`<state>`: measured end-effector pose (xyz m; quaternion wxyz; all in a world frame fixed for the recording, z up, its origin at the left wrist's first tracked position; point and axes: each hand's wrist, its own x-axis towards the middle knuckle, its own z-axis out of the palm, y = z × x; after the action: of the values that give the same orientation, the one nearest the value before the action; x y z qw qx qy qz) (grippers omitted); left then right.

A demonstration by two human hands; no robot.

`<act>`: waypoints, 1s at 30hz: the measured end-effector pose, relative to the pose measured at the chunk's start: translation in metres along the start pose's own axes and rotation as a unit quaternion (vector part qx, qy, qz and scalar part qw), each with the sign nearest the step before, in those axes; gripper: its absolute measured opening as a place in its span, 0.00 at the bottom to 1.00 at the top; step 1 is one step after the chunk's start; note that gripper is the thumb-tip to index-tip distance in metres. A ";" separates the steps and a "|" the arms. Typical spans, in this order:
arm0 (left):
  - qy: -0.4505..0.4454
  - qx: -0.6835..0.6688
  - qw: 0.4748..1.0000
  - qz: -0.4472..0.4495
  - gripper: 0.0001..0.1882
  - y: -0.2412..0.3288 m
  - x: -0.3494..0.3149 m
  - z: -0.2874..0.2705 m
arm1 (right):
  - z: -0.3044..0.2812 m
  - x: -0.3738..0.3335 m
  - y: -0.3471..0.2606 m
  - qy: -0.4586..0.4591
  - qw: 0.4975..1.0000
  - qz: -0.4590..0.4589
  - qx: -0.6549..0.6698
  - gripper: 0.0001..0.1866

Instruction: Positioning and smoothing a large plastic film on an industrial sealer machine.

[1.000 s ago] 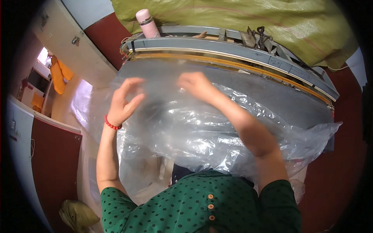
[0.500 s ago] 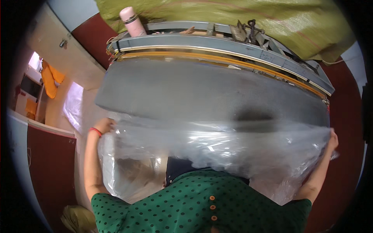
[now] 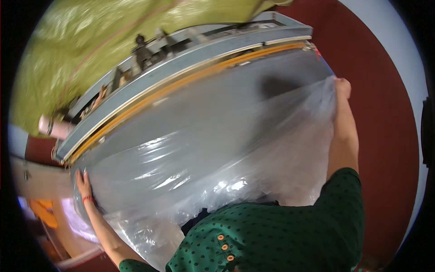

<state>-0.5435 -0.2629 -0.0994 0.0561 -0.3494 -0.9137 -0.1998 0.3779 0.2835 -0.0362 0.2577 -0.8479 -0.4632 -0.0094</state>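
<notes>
A clear plastic sheet is stretched across a long grey worktop, with shiny creases over its near part. My right hand is closed on the sheet's far right corner, pulling it up to the worktop's right end. From that grip, folds run slantwise down through the plastic. At the left end my left hand lies on the sheet with its fingers stretched out. The sheet's near side hangs down in front of my body.
Behind the worktop runs a grey metal frame with an orange strip along it. A pink bottle and dark metal tools rest there. A yellow-green tarp hangs beyond. To the right stands a dark red wall.
Both hands have moved forward, drawing the sheet farther over the worktop. My left hand has let go and spread its fingers. The view has turned and shifted to the right.
</notes>
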 end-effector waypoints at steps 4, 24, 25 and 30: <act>0.035 0.067 0.995 -0.065 0.29 -0.054 0.005 -0.030 | 0.016 -0.011 -0.026 0.085 0.995 0.013 -0.059 0.15; -0.408 -0.345 0.737 0.414 0.15 0.712 -0.251 0.091 | 0.027 -0.001 -0.024 0.063 0.994 -0.066 -0.058 0.09; -0.376 -0.321 0.754 0.432 0.15 0.730 -0.258 0.100 | 0.026 0.002 -0.021 0.065 0.994 -0.066 -0.056 0.09; -0.505 -0.504 0.620 0.326 0.14 0.752 -0.254 0.121 | 0.017 -0.003 -0.027 0.053 0.994 -0.061 -0.073 0.11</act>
<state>0.1478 0.1379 -0.0265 -0.5377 -0.6439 -0.3802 -0.3895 0.3513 0.3006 -0.0407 0.2186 -0.8330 -0.4975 -0.1036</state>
